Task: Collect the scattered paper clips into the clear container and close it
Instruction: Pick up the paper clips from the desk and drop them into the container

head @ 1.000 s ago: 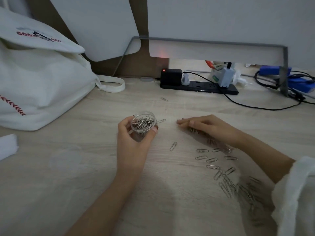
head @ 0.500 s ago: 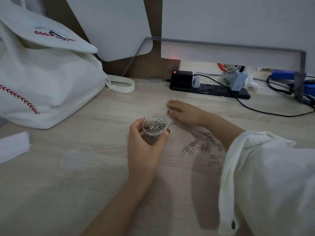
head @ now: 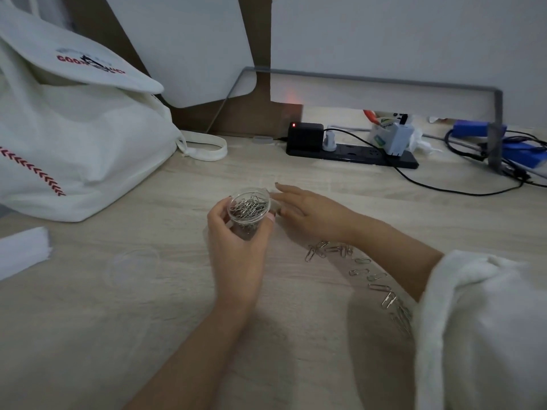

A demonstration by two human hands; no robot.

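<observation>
1. Two hands in shot: the left hand [head: 236,250] and the right hand [head: 307,214].
2. One clear container [head: 248,207], its heap of clips too tangled to count.
3. Loose paper clips [head: 359,272] on the wooden desk [head: 148,335], right side: roughly a dozen showing, more hidden by the sleeve.
4. One clear lid [head: 134,267], near left.
5. One white bag [head: 74,137], far left.
6. One black power strip [head: 355,152], far right.

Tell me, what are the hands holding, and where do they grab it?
The left hand grips the clear container around its side wall. Whether the right hand holds anything cannot be told.
</observation>
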